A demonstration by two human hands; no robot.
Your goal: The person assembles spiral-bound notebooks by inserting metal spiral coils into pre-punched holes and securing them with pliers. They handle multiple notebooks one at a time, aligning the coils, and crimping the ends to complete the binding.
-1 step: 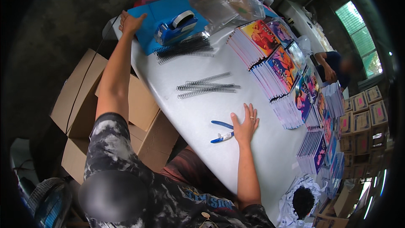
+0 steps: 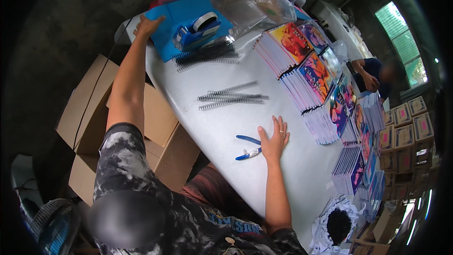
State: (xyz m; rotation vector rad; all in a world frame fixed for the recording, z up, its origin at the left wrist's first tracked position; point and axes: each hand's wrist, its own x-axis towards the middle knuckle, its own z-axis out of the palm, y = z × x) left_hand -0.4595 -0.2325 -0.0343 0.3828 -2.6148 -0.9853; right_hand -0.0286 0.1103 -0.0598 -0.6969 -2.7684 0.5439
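Note:
My left hand (image 2: 147,27) rests at the left corner of a blue sheet (image 2: 163,42), its thumb spread away from the fingers. On that sheet stands a blue tape dispenser (image 2: 196,30), beside a dark pile of spiral binding coils (image 2: 207,54). Several loose coils (image 2: 233,98) lie nearer on the table. My right hand (image 2: 274,141) is flat on the table with fingers apart. Under or against its thumb side is a pair of blue-handled pliers (image 2: 248,154); the head is hidden by the hand.
Stacks of colourful notebooks (image 2: 306,71) line the table's right side. Clear plastic bags (image 2: 255,7) lie at the far end. An open cardboard box (image 2: 165,160) stands by the left edge. Another person (image 2: 370,78) is at the right, with stacked cartons (image 2: 403,132) nearby.
The fingers of my left hand have shifted slightly at the sheet's corner. My right hand, the pliers and the coils stay where they were.

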